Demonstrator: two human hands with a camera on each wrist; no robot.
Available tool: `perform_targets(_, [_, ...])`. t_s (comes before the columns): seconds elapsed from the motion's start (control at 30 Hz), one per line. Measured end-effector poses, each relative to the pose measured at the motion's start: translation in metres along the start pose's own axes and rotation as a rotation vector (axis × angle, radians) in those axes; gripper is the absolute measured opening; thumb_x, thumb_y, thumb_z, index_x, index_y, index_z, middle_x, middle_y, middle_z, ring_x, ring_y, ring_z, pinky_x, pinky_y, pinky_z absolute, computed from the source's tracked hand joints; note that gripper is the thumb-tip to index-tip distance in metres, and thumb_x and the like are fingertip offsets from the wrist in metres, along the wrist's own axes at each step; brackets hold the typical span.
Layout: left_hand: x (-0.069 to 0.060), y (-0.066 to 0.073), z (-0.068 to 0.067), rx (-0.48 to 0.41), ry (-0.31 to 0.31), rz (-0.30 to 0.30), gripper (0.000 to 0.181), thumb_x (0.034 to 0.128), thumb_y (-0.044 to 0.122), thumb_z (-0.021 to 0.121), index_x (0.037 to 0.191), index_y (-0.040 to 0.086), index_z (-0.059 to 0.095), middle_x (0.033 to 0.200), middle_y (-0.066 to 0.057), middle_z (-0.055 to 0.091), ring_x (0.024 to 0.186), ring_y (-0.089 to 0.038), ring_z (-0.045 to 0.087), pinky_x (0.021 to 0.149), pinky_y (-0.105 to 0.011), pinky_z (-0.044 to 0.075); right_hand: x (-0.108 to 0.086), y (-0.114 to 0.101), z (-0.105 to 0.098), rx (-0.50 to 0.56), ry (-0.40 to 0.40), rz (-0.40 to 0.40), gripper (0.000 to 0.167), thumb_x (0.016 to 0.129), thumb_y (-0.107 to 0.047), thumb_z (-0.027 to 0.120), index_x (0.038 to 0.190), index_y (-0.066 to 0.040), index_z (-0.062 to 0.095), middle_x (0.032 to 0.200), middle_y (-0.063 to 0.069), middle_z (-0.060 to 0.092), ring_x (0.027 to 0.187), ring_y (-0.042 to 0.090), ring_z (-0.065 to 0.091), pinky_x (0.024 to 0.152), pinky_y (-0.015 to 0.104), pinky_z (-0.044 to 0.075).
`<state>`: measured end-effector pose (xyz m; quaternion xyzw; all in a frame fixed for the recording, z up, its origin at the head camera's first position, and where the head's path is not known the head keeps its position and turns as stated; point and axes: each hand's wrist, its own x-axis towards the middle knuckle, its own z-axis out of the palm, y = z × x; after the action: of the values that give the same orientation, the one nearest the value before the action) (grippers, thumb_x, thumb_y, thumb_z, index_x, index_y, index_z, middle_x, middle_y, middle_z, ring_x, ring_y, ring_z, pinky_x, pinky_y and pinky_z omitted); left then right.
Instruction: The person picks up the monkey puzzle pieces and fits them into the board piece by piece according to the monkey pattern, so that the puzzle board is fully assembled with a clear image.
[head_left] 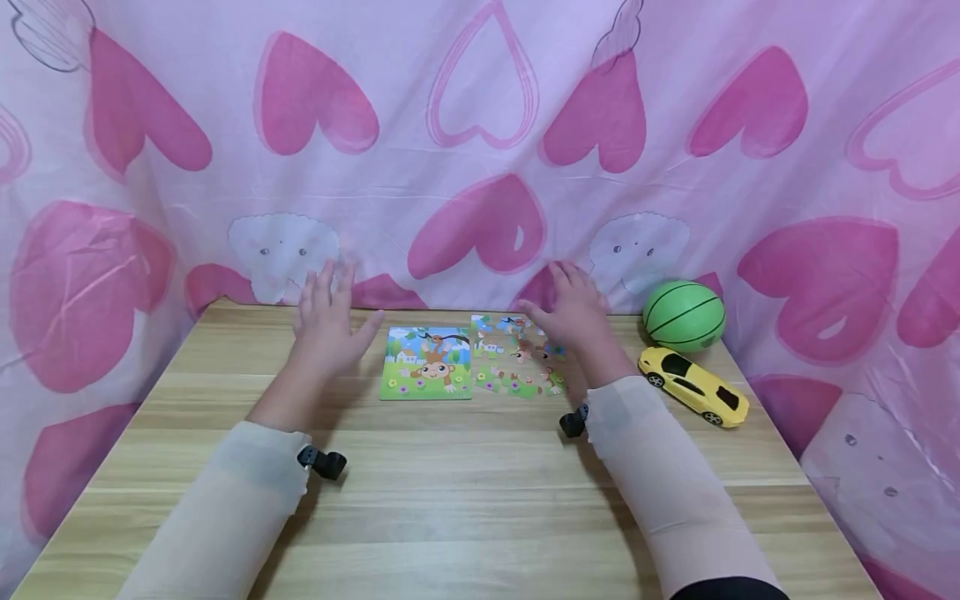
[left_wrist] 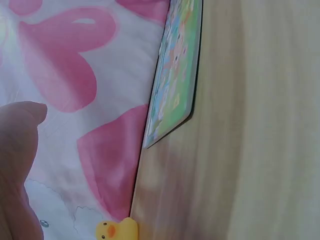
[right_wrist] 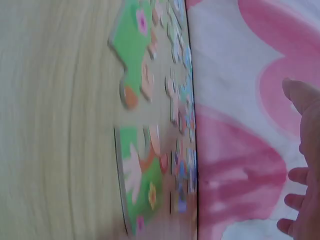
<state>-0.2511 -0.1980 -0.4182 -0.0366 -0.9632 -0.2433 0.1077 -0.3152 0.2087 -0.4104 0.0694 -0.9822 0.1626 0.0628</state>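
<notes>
Left hand (head_left: 330, 329): raised above the wooden table (head_left: 420, 517), with fingers extended and slightly spread, and with thumb pointing away to the right. Coming out from a pale left sleeve (head_left: 217, 517), with a black left camera (head_left: 324, 462) fastened at the cuff, on the near side of the fingers.

Yellow duck (left_wrist: 120, 231): visible only in the left wrist view, at the back edge of the table, lower in that view than the left thumb, and partly cut by the frame.

Picture board (head_left: 426, 364): lying flat to the right of the left thumb, near to it but apart. Printed with a monkey, a house and flowers.

Puzzle pieces (head_left: 517, 385): lying just beside the board, to the left of the right hand (head_left: 573, 317) and partly under its thumb in the head view. Separated by gaps, with bare wood between.

Right hand: raised, with thumb extended toward the left. Seen from the right wrist, with fingers a little bent and narrowly spread.

Green ball (head_left: 684, 315): standing to the right of the right fingers, well apart from them.

Yellow toy car (head_left: 693, 387): placed right of the right fingers, nearer to the person than the ball; whether touching it, cannot tell.

Pink cloth (head_left: 480, 200): hanging behind the fingertips of both hands, patterned with hearts.
</notes>
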Motion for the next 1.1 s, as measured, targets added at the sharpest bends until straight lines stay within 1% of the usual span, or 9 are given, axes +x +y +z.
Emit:
perform_targets(0.1, [-0.006,0.0,0.001,-0.065,-0.02,0.03,0.1,0.1027,0.062,0.056,0.173,0.031,-0.007,0.183,-0.01,-0.007,0.167,-0.049,-0.001,0.121,-0.089,0.011,0.003,-0.007,0.004,0.023,-0.004,-0.041,0.107,0.091,-0.081,0.06,0.173,-0.024,0.021,0.179,0.006,0.026,0.167,0.036,0.021,0.127,0.077,0.027])
perform_targets(0.2, [-0.013,0.001,0.001,-0.109,-0.073,0.055,0.099,0.1027,0.062,0.057,0.174,0.028,-0.003,0.183,-0.011,-0.001,0.166,-0.049,0.006,0.121,-0.088,0.017,0.005,-0.014,0.008,0.092,-0.023,-0.095,0.097,0.095,-0.062,0.072,0.171,-0.022,0.027,0.175,0.008,0.036,0.164,0.035,0.03,0.131,0.069,0.029])
perform_targets(0.27, [-0.017,0.001,0.001,-0.135,-0.127,0.07,0.099,0.1031,0.063,0.057,0.174,0.027,-0.001,0.183,-0.01,0.001,0.166,-0.05,0.009,0.12,-0.088,0.02,0.006,-0.019,0.011,0.135,-0.05,-0.116,0.094,0.096,-0.058,0.073,0.171,-0.023,0.029,0.172,0.007,0.041,0.162,0.033,0.034,0.131,0.064,0.033])
perform_targets(0.37, [-0.024,0.0,0.002,-0.188,-0.211,0.08,0.097,0.1035,0.06,0.059,0.174,0.031,0.0,0.183,-0.006,0.003,0.166,-0.048,0.011,0.12,-0.086,0.024,0.007,-0.025,0.015,0.214,-0.096,-0.132,0.088,0.096,-0.055,0.074,0.169,-0.026,0.034,0.169,0.004,0.046,0.159,0.029,0.04,0.129,0.059,0.04])
perform_targets(0.5, [-0.029,-0.003,0.007,-0.239,-0.3,0.088,0.099,0.1029,0.052,0.066,0.173,0.036,-0.002,0.184,-0.005,0.001,0.167,-0.045,0.012,0.123,-0.082,0.026,0.011,-0.032,0.02,0.293,-0.166,-0.153,0.079,0.098,-0.048,0.076,0.165,-0.025,0.042,0.16,0.006,0.055,0.144,0.03,0.055,0.122,0.057,0.049])
perform_targets(0.6, [-0.032,-0.007,0.013,-0.246,-0.365,0.095,0.102,0.1019,0.046,0.07,0.173,0.034,-0.002,0.183,-0.01,0.0,0.168,-0.045,0.011,0.126,-0.078,0.024,0.013,-0.036,0.025,0.324,-0.225,-0.163,0.073,0.099,-0.04,0.078,0.162,-0.021,0.048,0.152,0.01,0.061,0.134,0.031,0.063,0.117,0.054,0.054])
perform_targets(0.77, [-0.036,-0.013,0.022,-0.241,-0.456,0.114,0.099,0.1004,0.04,0.073,0.174,0.022,0.01,0.183,-0.012,0.008,0.169,-0.041,0.01,0.133,-0.07,0.018,0.017,-0.038,0.036,0.363,-0.301,-0.129,0.062,0.1,-0.028,0.078,0.156,-0.017,0.055,0.152,0.006,0.063,0.141,0.028,0.061,0.122,0.048,0.051])
perform_targets(0.9, [-0.039,-0.015,0.026,-0.223,-0.494,0.116,0.094,0.1001,0.039,0.074,0.173,0.019,0.019,0.183,-0.008,0.014,0.17,-0.038,0.01,0.135,-0.067,0.018,0.02,-0.036,0.043,0.404,-0.333,-0.102,0.056,0.099,-0.021,0.078,0.152,-0.016,0.06,0.146,0.005,0.067,0.139,0.025,0.061,0.123,0.046,0.05])
perform_targets(1.1, [-0.04,-0.017,0.029,-0.2,-0.516,0.149,0.087,0.1006,0.04,0.073,0.171,0.017,0.028,0.181,-0.008,0.021,0.168,-0.04,0.015,0.133,-0.069,0.02,0.025,-0.034,0.049,0.409,-0.377,-0.096,0.054,0.096,-0.017,0.081,0.147,-0.015,0.065,0.137,0.005,0.068,0.127,0.026,0.063,0.117,0.047,0.054])
